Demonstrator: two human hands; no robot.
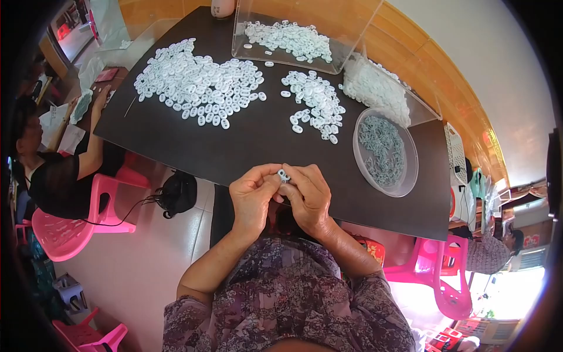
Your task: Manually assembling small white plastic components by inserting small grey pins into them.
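Since both hands — left (253,196), right (306,195) — pinch one small white ring (284,175) between their fingertips just above the desk (246,149) edge, a slipped grip could drop it off the edge — lost on the floor (141,258).

A pink plastic chair (67,226) stands at the left of the frame, where a seated person in a black top (56,176) leans toward a side table, and a black bag (177,192) with a trailing cord lies on the pale floor just right of it. Another pink chair (437,276) sits at the lower right, with a second person in a patterned top (492,249) beyond it. A wooden wall panel (451,88) curves along the upper right.
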